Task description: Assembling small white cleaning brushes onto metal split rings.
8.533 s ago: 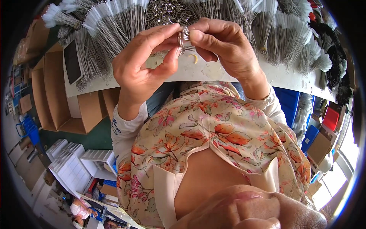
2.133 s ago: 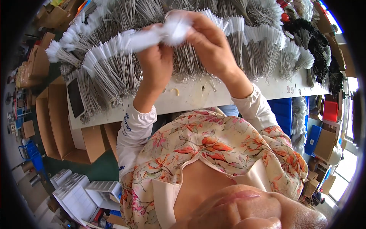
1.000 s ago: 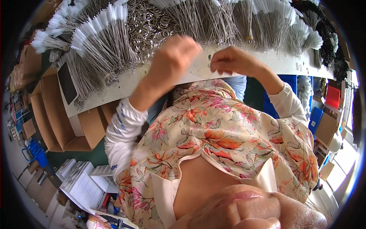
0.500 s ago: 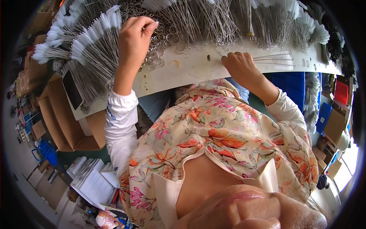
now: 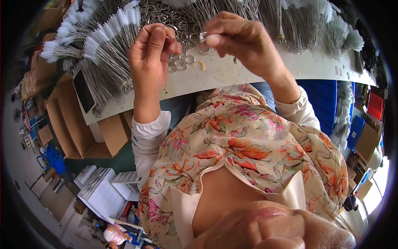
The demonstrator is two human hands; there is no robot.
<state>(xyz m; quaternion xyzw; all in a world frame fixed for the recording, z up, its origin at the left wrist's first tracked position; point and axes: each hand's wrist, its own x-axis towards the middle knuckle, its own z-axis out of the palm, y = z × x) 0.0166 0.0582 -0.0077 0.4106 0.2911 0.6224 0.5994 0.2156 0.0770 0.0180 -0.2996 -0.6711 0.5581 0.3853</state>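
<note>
My left hand (image 5: 151, 52) is raised over the table's near edge, thumb and fingers pinched on a thin silvery piece that looks like a metal ring seen edge-on. To its right my right hand (image 5: 246, 43) is closed in a pinch. Several small silvery wire loops (image 5: 202, 37) stick out from its fingertips toward the left hand; they look like the handle ends of wire brushes, with the rest hidden by the hand. Behind and between both hands spreads a heap of loose metal rings (image 5: 182, 27). A few rings (image 5: 180, 62) lie nearer the front edge.
Bundles of wire brushes with white bristles (image 5: 110, 35) line the left, and more bundles (image 5: 294, 31) the back right. A dark phone (image 5: 84, 91) rests at the white table's (image 5: 190, 81) left corner. Below stands an open cardboard box (image 5: 78, 128); blue panels (image 5: 317, 101) are at the right.
My right hand has risen from the tabletop and come left, with wire loops now at its fingertips. The brushes lying beside it are gone from there. My left hand has come back from the rings.
</note>
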